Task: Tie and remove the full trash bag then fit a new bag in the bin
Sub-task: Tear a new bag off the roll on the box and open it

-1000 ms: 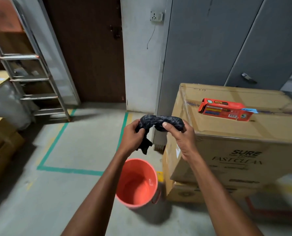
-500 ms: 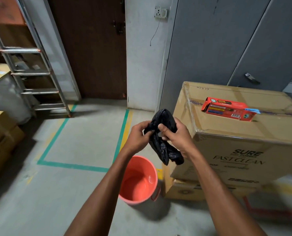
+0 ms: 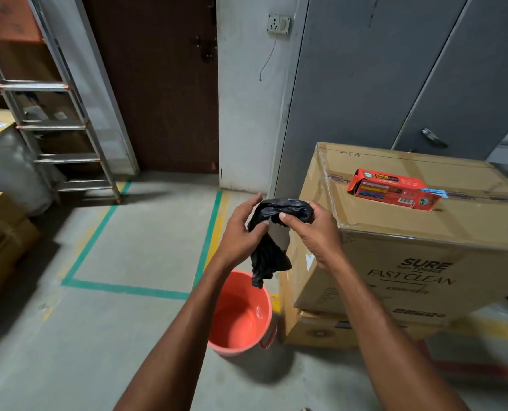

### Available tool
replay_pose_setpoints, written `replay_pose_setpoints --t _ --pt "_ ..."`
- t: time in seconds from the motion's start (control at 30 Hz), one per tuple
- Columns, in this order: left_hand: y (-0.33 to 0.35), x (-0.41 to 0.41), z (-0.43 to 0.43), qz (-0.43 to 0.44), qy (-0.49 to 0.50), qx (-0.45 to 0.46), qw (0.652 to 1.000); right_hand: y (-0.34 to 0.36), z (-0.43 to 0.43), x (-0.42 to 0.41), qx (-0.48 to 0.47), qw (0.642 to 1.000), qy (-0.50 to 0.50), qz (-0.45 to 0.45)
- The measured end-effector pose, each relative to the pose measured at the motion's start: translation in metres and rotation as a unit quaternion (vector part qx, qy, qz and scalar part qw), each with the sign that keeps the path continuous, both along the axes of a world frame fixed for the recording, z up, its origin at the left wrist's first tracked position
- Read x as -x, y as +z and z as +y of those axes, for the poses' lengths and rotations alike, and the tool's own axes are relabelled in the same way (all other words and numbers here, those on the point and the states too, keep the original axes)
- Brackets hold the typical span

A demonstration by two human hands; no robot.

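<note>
Above the bin (image 3: 239,321), both hands hold a crumpled black bag (image 3: 269,258). The left hand (image 3: 240,229) pinches the bag's left side with the thumb against curled fingers, and one fingertip stands free above the bag. The right hand (image 3: 310,232) grips the bunched top, thumb pressed on the near face and fingers curled over the far side.

The lower part of the bag hangs loose between the wrists. Its tip overlaps the bin rim in this view; I cannot tell whether they touch.

The bin is orange, round and upright on the floor (image 3: 69,336), and its inner wall shows bare orange. It stands just beside two stacked cartons.

The front of the upper carton (image 3: 424,241) reads "SURE from FORBES" and "FAST CLEAN"; the smaller print below is too blurred to read. A handwritten mark on its top is unreadable. A red pack (image 3: 395,192) lies on the carton top with one end flap open; its labels are too small to read.

Green tape (image 3: 122,288) marks the floor. A ladder (image 3: 60,126) stands at left. A brown door (image 3: 157,84), a wall socket (image 3: 278,23) and a grey cabinet (image 3: 395,69) are behind.
</note>
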State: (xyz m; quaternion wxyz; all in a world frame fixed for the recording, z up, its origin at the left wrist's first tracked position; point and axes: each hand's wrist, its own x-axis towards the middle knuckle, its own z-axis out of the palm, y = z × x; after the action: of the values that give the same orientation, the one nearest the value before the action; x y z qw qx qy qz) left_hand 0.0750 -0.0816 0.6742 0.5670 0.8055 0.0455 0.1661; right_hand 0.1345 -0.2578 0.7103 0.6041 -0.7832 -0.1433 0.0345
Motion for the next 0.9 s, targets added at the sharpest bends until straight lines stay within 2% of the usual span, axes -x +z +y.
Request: replay_pose_setpoints --t 0.1,0.2,0.27,0.43,0.53,0.63,0.8,0.83,0.9 --pt "0.012 -0.004 -0.002 -0.054 -0.027 -0.051 0.997 0.000 0.004 0.002 0.010 1.000 0.025 0.001" --pt "0.016 -0.006 0.001 -0.063 -0.019 -0.069 0.995 0.002 0.004 0.002 0.018 0.999 0.026 0.005" --pt "0.012 -0.007 0.004 -0.057 -0.003 -0.085 0.995 0.002 0.000 0.000 0.011 1.000 0.018 0.019" --pt "-0.004 -0.004 0.010 -0.011 0.045 -0.050 0.998 0.007 -0.009 -0.005 0.011 0.999 0.018 0.038" --pt "-0.012 -0.006 0.008 0.017 0.043 -0.054 0.997 0.009 -0.007 -0.003 -0.001 1.000 -0.016 0.018" --pt "-0.013 -0.004 0.006 0.028 0.034 -0.074 0.996 0.008 -0.005 -0.001 0.025 0.999 -0.042 -0.016" --pt "0.007 -0.003 -0.002 -0.056 -0.004 -0.083 0.995 0.007 -0.005 -0.002 0.086 0.996 0.011 -0.037" --pt "0.011 -0.004 -0.003 -0.072 -0.002 -0.081 0.994 0.007 -0.005 -0.002 0.080 0.996 0.005 -0.033" --pt "0.015 -0.006 -0.006 -0.086 0.011 -0.073 0.994 0.009 -0.005 -0.002 0.010 1.000 -0.011 -0.003"
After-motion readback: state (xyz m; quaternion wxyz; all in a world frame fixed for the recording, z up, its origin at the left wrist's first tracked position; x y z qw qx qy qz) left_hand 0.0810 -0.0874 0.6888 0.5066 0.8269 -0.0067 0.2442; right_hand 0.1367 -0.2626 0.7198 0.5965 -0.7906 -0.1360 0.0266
